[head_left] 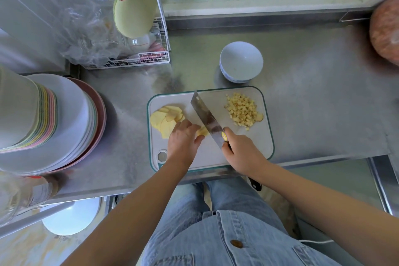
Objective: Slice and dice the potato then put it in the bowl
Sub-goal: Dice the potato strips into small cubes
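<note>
Far left, a stack of plates (64, 114) is sitting on the steel counter (323, 103), with a wire rack (151, 58) standing behind it. The cutting board (254, 142) is lying at the counter's near edge. Potato slices (164, 119) are lying fanned and overlapping on the board's left side.

The left hand (183, 138) is reaching over the near slices. Its fingers are curled down onto a small potato piece (203, 131) and its thumb is tucked beside it. That piece is lying right against the cleaver (205, 114).

The blade is standing on edge and running diagonally from the board's far edge back toward the person, with the left knuckles close to its flat. The right hand (241, 153) is wrapping tightly round the cleaver's handle, forefinger up by the blade's heel.

Diced potato (243, 112) is lying heaped on the board's right side, apart from the blade. The bowl (240, 61) is sitting upright on the counter just past the board's far edge, near the dice but not touching them. Far right, a brown round object (386, 28) is showing at the frame edge; I cannot tell what it is.
</note>
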A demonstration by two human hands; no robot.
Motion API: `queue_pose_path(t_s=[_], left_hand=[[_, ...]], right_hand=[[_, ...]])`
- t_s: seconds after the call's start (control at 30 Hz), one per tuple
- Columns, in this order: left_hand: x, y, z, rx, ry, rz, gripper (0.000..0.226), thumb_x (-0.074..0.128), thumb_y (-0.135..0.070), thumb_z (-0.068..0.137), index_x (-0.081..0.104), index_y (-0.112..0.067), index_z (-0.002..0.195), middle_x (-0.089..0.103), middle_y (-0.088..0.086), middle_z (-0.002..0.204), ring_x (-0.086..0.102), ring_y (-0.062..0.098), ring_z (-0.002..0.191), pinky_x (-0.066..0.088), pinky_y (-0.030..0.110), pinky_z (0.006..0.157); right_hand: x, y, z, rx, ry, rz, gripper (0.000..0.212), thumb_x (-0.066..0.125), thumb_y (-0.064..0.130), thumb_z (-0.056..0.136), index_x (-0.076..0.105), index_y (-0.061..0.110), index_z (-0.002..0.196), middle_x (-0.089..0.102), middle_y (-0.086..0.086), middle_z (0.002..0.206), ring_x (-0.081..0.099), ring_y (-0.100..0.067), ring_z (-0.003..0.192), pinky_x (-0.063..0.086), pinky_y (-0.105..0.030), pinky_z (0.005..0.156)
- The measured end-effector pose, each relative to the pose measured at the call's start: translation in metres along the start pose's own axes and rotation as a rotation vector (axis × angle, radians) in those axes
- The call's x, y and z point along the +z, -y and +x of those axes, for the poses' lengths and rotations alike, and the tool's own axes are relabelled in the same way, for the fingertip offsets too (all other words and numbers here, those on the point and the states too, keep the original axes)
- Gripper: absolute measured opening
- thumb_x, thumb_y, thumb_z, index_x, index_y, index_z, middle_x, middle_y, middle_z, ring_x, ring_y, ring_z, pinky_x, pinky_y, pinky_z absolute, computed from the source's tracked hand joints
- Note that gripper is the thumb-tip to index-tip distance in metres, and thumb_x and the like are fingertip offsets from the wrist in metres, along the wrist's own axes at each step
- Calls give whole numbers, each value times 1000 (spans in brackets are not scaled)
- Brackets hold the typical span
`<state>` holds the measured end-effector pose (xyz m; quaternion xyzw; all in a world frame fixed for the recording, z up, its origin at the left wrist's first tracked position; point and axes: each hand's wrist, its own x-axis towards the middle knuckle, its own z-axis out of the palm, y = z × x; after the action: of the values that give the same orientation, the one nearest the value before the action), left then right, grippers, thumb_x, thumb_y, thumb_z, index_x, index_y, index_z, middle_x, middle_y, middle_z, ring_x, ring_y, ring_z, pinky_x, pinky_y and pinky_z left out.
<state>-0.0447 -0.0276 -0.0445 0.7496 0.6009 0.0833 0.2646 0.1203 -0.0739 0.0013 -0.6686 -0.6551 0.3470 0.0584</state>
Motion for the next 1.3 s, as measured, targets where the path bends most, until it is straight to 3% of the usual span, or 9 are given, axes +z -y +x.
queue_pose_path(t_s=[0.1, 0.33, 0.6, 0.77, 0.9, 1.03, 1.13, 1.2, 1.3], left_hand=[[2, 0, 1, 16, -10, -21, 17, 71, -21, 85, 73, -14, 100, 66, 6, 106, 57, 26, 100, 49, 35, 85], [6, -1, 2, -2, -13, -89, 15, 71, -14, 84, 76, -14, 98, 67, 5, 104, 57, 26, 96, 50, 37, 84], [4, -1, 2, -37, -22, -73, 15, 72, -18, 83, 75, -11, 96, 69, 7, 99, 59, 26, 92, 51, 38, 81], [1, 2, 0, 1, -18, -73, 22, 78, -22, 78, 73, -10, 97, 67, 8, 98, 59, 28, 93, 51, 37, 79], [1, 5, -3, 5, -23, -87, 31, 78, -30, 78, 70, -12, 101, 65, 6, 99, 59, 24, 93, 51, 35, 79], [1, 6, -5, -19, -31, -79, 28, 76, -29, 80, 70, -11, 99, 65, 6, 97, 60, 25, 91, 52, 36, 77], [3, 7, -4, -33, -21, -74, 20, 74, -23, 82, 71, -9, 96, 66, 8, 96, 60, 26, 90, 53, 37, 76], [4, 6, -4, -43, -20, -91, 18, 74, -20, 82, 72, -8, 95, 67, 7, 95, 60, 26, 89, 53, 38, 78], [5, 5, -3, -58, -21, -108, 16, 74, -19, 82, 73, -9, 95, 67, 6, 94, 60, 25, 88, 53, 38, 78]], right_hand=[[2, 0, -1, 20, 12, -40, 19, 40, 11, 94, 44, 6, 112, 39, 1, 55, 37, -15, 48, 29, -35, 50], [12, 4, 0, 15, 15, -24, 9, 40, 10, 94, 43, 8, 102, 38, 2, 56, 37, -18, 50, 26, -33, 50], [27, 6, 5, 52, -28, -92, 34, 41, 13, 94, 42, 5, 127, 48, -3, 65, 56, -33, 64, 39, -38, 56], [20, -2, 4, 42, -75, -2, 20, 43, 9, 94, 47, 2, 113, 36, 5, 53, 39, -21, 48, 28, -34, 50], [12, -1, 0, 10, -63, 24, 5, 42, 8, 94, 40, 12, 98, 36, 3, 51, 34, -14, 44, 24, -31, 45], [11, 8, -3, -26, -38, 6, 19, 42, 8, 94, 27, 20, 93, 34, 3, 51, 32, -13, 44, 22, -29, 45], [17, 9, -3, -12, -18, -12, 13, 41, 8, 93, 31, 16, 91, 35, 2, 52, 33, -16, 46, 23, -32, 47], [22, 9, -2, 2, -11, -35, 6, 40, 9, 94, 40, 11, 99, 36, 3, 53, 35, -15, 47, 23, -31, 45], [30, 9, 1, 28, -8, -86, 23, 40, 11, 95, 43, 5, 116, 37, 4, 57, 44, -22, 54, 29, -32, 51]])
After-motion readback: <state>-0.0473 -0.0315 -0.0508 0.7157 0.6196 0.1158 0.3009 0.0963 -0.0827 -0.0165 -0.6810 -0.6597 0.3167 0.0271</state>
